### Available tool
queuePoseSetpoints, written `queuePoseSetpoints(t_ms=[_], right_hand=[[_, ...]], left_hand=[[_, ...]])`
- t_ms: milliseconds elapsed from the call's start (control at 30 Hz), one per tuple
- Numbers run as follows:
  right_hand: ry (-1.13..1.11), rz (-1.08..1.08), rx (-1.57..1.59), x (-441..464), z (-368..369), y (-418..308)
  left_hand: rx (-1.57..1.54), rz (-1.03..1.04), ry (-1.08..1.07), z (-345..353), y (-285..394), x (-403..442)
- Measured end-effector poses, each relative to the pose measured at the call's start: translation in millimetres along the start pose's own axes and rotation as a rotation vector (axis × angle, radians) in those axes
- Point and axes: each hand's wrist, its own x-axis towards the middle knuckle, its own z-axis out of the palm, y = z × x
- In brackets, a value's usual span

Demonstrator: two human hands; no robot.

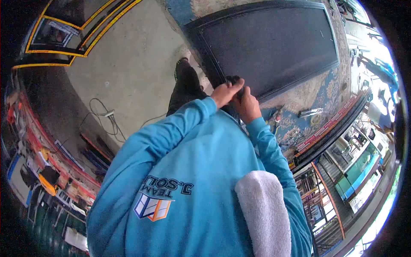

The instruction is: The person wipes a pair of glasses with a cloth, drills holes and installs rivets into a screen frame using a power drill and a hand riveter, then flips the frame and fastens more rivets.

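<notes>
A large dark panel point(274, 45) in a black frame lies at the top of the view, its near corner right at my hands. My left hand point(225, 92) is closed, with its thumb over a small black piece point(233, 80) at that corner. Close beside it, my right hand point(248, 105) has its fingers bent round something dark at the same corner. The hands almost touch each other. What exactly lies between the fingers is mostly hidden.
Blue patterned carpet point(306, 100) shows under the panel. Hand tools point(276, 118), a tape roll point(316, 119) and long stacked profiles point(329, 128) are on the right. A cable point(109, 115) lies on the floor to the left. Yellow-edged black frames point(55, 53) stand upper left.
</notes>
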Motion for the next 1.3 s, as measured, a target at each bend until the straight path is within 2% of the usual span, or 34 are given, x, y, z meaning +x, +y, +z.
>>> queuePoseSetpoints(t_ms=[67, 200, 233, 333, 433, 633, 733, 867, 933, 967, 1000, 1067, 1100, 1167, 1200, 1267, 1300], right_hand=[[-0.003, -0.003, -0.021, 1, 5, -3], [-0.042, 0.077, -0.092, 5, 6, -10], [-0.051, 0.083, -0.096, 4, 4, -11], [-0.078, 0.061, -0.077, 8, -2, -13], [-0.117, 0.077, -0.097, 14, -6, -14], [-0.118, 0.087, -0.167, 13, 1, -19], [-0.081, 0.033, -0.094, 14, 2, -6], [-0.080, 0.038, -0.123, 22, -5, -1], [-0.091, 0.018, -0.212, 23, -16, -19], [-0.122, -0.058, -0.278, 24, -22, -23], [-0.158, -0.125, -0.344, 22, -24, -23], [-0.151, -0.151, -0.364, 28, -23, -12], [-0.132, -0.146, -0.328, 30, -21, -8], [-0.045, -0.080, -0.182, 26, 0, 7], [-0.019, -0.031, -0.134, 19, 11, 10], [-0.047, -0.028, -0.124, 21, 15, 16], [-0.094, -0.048, -0.207, 26, 5, 8]], left_hand=[[0.233, 0.097, 0.167, 8, -7, 16], [0.074, 0.330, 0.182, 14, -15, 19], [0.091, 0.206, 0.122, 11, -15, 20], [0.029, 0.310, 0.167, 13, -8, 13], [-0.016, 0.247, 0.048, 5, -3, 13], [-0.022, 0.253, 0.116, 4, -11, 11], [0.106, 0.166, 0.020, 2, -1, 10], [0.169, 0.195, 0.005, 5, -13, 31], [-0.345, 0.176, -0.006, 5, -19, 15], [-0.327, 0.188, 0.116, 8, -16, 7], [-0.321, 0.180, 0.111, 9, -22, 9], [-0.351, 0.004, -0.004, 14, -37, 32], [-0.358, 0.008, 0.002, 19, -48, 45], [-0.062, 0.298, 0.177, 28, -67, 62], [-0.075, 0.306, 0.195, 22, -59, 60], [0.111, 0.254, 0.066, 5, -29, 29], [0.099, 0.249, -0.004, -1, -4, 12]])
